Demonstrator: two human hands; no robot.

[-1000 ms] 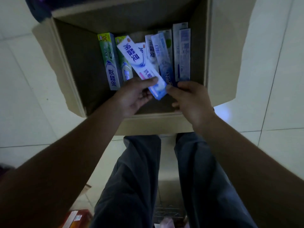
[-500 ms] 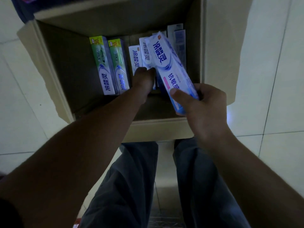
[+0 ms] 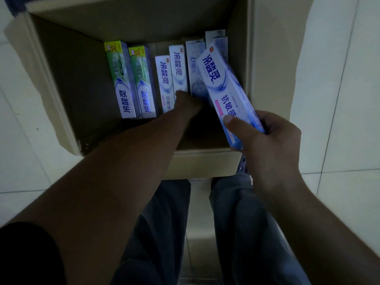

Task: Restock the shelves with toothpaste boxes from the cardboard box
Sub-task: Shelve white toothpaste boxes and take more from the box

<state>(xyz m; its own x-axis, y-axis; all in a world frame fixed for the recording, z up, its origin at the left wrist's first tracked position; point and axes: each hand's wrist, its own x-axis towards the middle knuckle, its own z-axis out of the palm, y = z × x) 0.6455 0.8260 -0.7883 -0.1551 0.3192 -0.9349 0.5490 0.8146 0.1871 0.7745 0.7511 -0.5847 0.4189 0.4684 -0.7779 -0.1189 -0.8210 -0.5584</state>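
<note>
An open cardboard box (image 3: 78,79) stands on the floor in front of me. Inside, toothpaste boxes lie in a row: two green ones (image 3: 121,79), two white ones (image 3: 164,79) and pale blue ones (image 3: 196,68) by the right wall. My right hand (image 3: 265,145) grips the near end of a white and blue toothpaste box (image 3: 222,87), lifted at a slant above the right side of the row. My left hand (image 3: 188,101) reaches down to the near ends of the second white box and the pale blue box. Its fingers are hidden behind its back.
The box's flaps stand out to the left (image 3: 18,27) and the right (image 3: 273,58). White floor tiles (image 3: 339,99) surround the box. My legs in dark trousers (image 3: 164,233) are just below its near wall.
The white and blue box passed from my left hand to my right, which lifted it out of the row. My left hand went back down to the row and stays there.
</note>
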